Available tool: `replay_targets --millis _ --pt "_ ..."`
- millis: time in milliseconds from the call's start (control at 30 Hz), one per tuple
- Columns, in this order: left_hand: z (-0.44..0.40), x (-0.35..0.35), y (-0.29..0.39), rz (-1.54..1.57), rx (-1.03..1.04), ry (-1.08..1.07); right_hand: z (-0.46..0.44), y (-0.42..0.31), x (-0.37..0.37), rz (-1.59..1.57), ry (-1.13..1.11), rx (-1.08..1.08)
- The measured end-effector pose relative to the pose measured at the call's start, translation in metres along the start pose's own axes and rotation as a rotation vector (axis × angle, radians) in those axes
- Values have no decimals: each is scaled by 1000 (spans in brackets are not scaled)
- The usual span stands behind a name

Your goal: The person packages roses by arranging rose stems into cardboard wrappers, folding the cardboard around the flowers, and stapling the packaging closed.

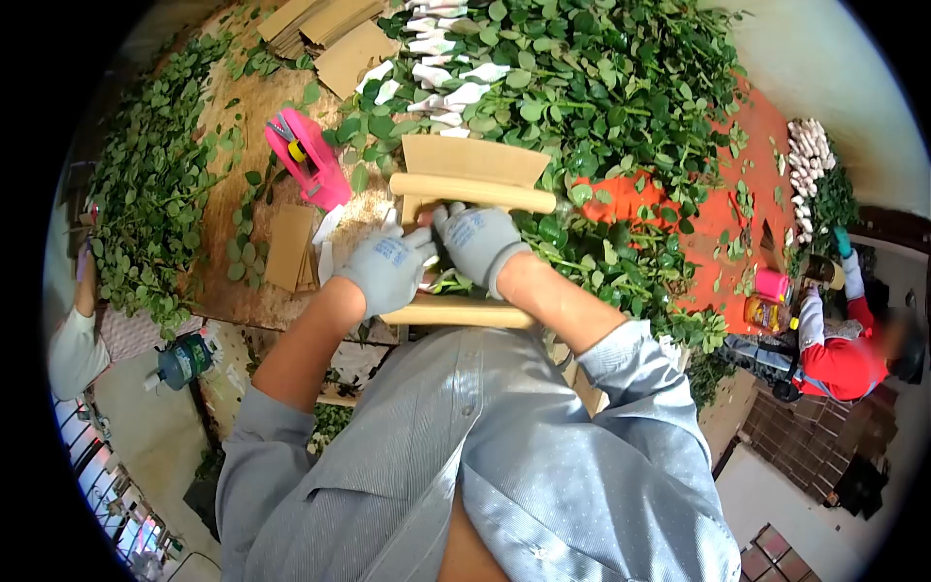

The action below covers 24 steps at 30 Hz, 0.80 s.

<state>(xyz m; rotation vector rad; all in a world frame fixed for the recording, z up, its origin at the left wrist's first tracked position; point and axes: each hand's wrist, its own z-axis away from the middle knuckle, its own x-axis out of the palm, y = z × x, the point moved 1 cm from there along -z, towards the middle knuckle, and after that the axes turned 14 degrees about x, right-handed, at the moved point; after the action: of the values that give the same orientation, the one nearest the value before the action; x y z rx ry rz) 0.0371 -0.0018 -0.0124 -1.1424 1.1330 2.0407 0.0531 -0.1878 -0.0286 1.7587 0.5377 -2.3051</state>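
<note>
Both hands wear grey gloves and are close together between two wooden bars. My left hand [386, 264] has bent fingers over white-and-green pieces at the cardboard; what it grips is too small to make out. Beside it, my right hand [477, 244] lies with bent fingers at the cardboard below the upper wooden bar [472, 192]; its fingertips are partly hidden. A brown cardboard sheet [475, 160] stands behind that bar. The lower wooden bar [456, 311] runs close to my body. A pink tape dispenser [308, 158] is on the table to the left.
Leafy stems [601, 78] and white-wrapped bundles [441, 73] cover the table's back. Cardboard pieces [290, 247] lie at left, more [354, 58] farther back. A person in red [844, 364] is at right; another person's arm [85, 281] shows at far left.
</note>
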Motion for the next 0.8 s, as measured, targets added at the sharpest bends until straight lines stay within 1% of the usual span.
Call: replay_targets --millis 33,100,133,167,233,267,400,467,567,600,633,667,700,767,800 --pt "-1 4 -2 24 -34 -42 -3 -3 -12 -62 16 11" --pt "2 9 0 -16 -17 51 -11 1 -41 -227 55 -46" --pt "2 18 -4 6 12 128 -14 2 -62 -256 91 -14" --pt "3 27 -7 -76 59 132 -21 10 -68 -240 102 -18" --pt "3 30 -8 -112 74 85 -42 31 -79 -403 309 30" --pt "3 30 -8 -110 67 65 -54 44 -78 -437 363 96" --pt "5 15 0 -54 2 23 -105 106 -70 -370 387 274" --pt "4 13 2 -28 -27 -3 -124 126 -67 -332 398 311" --pt "5 0 6 29 -63 -41 -150 143 -72 -253 330 366" --pt "6 5 3 43 -53 -4 -160 148 -71 -253 340 364" --pt "5 9 2 58 -38 32 -169 153 -69 -186 299 397" --pt "5 10 1 55 -35 42 -176 159 -65 -119 257 433" --pt "4 6 2 47 -28 46 -182 164 -60 -115 267 440" --pt "3 -6 6 79 -90 -7 -193 170 -49 63 89 537" --pt "2 -13 8 85 -109 -22 -190 169 -47 87 43 533"
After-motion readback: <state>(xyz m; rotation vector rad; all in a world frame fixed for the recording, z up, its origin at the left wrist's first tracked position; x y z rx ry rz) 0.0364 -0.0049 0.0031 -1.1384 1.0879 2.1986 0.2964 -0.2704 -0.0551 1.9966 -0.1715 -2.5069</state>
